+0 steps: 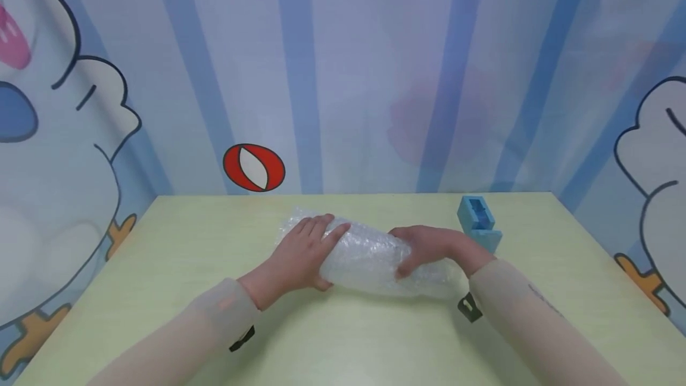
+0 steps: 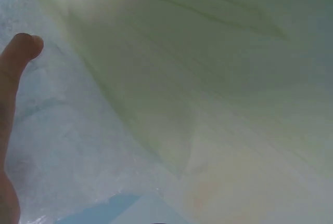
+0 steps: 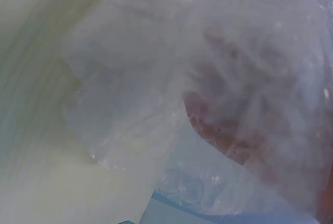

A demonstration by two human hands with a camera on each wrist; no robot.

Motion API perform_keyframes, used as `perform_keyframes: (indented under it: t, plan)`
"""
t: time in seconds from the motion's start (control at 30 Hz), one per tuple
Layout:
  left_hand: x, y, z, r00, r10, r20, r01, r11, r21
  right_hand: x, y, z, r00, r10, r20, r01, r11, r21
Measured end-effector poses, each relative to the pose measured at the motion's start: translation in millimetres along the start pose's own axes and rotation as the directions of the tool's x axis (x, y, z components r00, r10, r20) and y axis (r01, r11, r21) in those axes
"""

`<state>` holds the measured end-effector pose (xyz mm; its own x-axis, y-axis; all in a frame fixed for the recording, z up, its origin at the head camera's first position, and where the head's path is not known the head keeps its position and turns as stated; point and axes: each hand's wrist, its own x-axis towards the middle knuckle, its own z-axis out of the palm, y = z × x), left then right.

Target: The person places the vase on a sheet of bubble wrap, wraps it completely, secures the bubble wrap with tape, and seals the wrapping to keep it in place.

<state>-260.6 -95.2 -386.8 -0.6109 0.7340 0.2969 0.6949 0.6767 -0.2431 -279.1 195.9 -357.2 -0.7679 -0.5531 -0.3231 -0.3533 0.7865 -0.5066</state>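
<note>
A crumpled, clear bubble wrap bundle (image 1: 364, 255) lies slantwise over the middle of the table, its layers folded into a long roll. Across its left end my left hand (image 1: 300, 255) rests with fingers spread and fairly straight. In the left wrist view one extended finger (image 2: 21, 57) lies along the milky plastic. My right hand (image 1: 426, 246) grips the other end, thumb on the near face and the other fingers behind. Through the see-through bubble wrap (image 3: 130, 78) in the right wrist view, blurred bent fingers (image 3: 218, 130) show.
A light blue, notched block-like holder (image 1: 476, 219) stands at the back right, just beyond my right wrist. The pale yellow table (image 1: 214, 225) ends at a striped blue cartoon backdrop (image 1: 370, 76). Small dark attachments (image 1: 470, 307) hang below both sleeves.
</note>
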Motion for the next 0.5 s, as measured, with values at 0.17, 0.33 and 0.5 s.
perform_keyframes:
  t: [0.17, 0.33, 0.5]
  plan:
    - [5.0, -2.6, -2.6, 0.997, -0.029, 0.066, 0.036, 0.993, -0.111, 2, 1, -5, 0.998, 0.045, 0.042, -0.046, 0.999, 0.028]
    - [11.7, -7.5, -3.7, 0.994, -0.026, 0.109, 0.044, 0.984, -0.173, 6, 6, -8, 0.993, 0.082, 0.081, -0.087, 0.994, 0.066]
    - [17.4, -10.1, -7.2, 0.99, -0.023, 0.136, 0.049, 0.981, -0.189, 6, 7, -12, 0.992, 0.089, 0.092, -0.096, 0.992, 0.079]
